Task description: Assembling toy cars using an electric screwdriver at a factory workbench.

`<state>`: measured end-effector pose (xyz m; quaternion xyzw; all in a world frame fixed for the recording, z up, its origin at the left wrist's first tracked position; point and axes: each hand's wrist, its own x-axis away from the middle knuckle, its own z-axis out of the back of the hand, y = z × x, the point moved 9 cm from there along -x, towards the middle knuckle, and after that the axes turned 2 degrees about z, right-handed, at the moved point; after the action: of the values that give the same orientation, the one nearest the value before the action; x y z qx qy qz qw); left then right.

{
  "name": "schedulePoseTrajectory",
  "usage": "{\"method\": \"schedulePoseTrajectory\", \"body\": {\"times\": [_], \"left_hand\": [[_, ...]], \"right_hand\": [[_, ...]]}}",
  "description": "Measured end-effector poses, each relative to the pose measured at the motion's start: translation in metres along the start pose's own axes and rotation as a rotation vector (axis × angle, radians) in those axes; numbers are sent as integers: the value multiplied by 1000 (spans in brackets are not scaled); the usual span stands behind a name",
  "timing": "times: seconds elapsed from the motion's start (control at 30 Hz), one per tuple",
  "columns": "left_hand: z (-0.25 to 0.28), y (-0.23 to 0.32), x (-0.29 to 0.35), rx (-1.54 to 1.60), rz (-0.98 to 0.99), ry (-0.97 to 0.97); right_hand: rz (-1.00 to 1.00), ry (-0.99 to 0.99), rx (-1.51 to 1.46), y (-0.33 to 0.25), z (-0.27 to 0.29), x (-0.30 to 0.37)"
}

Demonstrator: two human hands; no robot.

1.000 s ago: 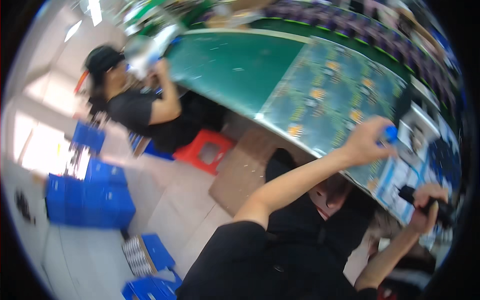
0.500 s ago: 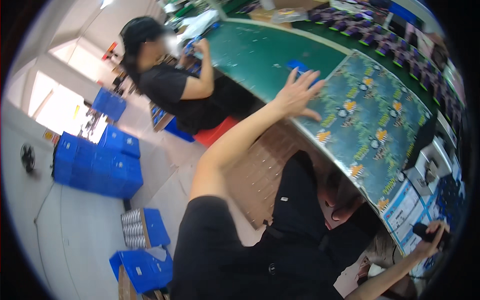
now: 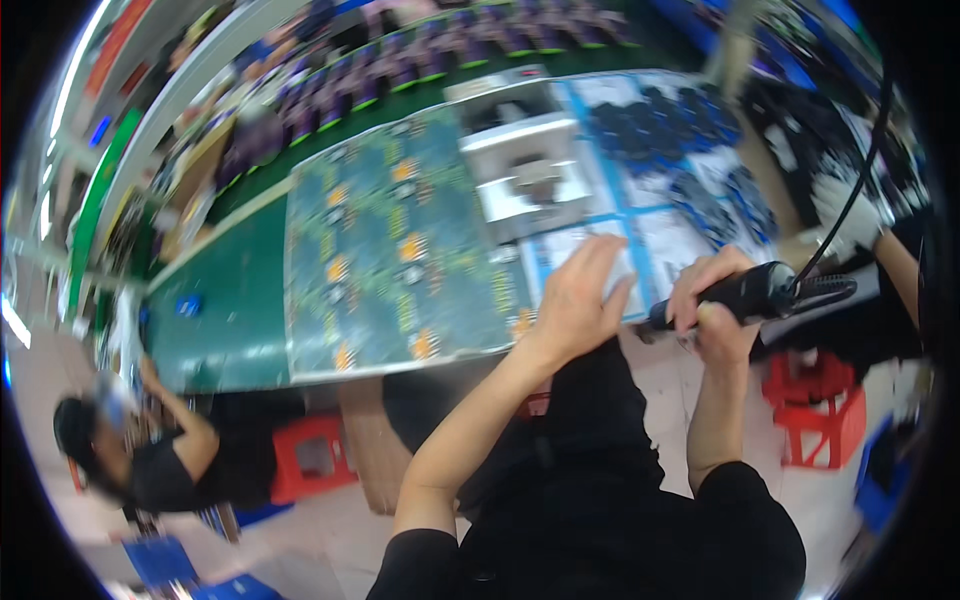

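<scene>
My right hand (image 3: 715,305) is wrapped around a black, corded hand tool (image 3: 750,292) with a narrow front end; I cannot tell its exact kind. My left hand (image 3: 580,305) hovers over the near edge of the worktop, fingers stretched and thumb apart, with nothing visible in it. Below and beyond it are white sheets with blue borders (image 3: 650,240). Several dark blue and black parts (image 3: 660,125) lie in rows on them. Left of the sheets stands a white-and-silver metal fixture (image 3: 530,185), with a patterned mat (image 3: 390,250) beside it.
Purple items with green edges (image 3: 400,65) line a green strip at the back. A co-worker (image 3: 160,460) sits at far left; another person's gloved hand (image 3: 850,210) is at right. Red stools (image 3: 815,410) stand below the table. The tool's black cord (image 3: 850,190) runs upward.
My view has swung to the right, toward the fixture and parts. My left hand has come from the green tabletop to the sheets. The black tool, held in my right hand throughout, is now nearer it.
</scene>
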<state>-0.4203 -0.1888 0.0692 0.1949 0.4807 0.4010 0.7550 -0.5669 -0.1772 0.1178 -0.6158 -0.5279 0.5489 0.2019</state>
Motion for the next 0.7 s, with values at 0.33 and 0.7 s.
{"method": "schedulePoseTrajectory", "body": {"times": [0.33,0.7], "left_hand": [[-128,-36,-107,-253,518,-195],[-53,-32,-26,1050,627,277]], "right_hand": [[-12,97,11,-55,45,38],[10,83,-79,-50,33,40]]}}
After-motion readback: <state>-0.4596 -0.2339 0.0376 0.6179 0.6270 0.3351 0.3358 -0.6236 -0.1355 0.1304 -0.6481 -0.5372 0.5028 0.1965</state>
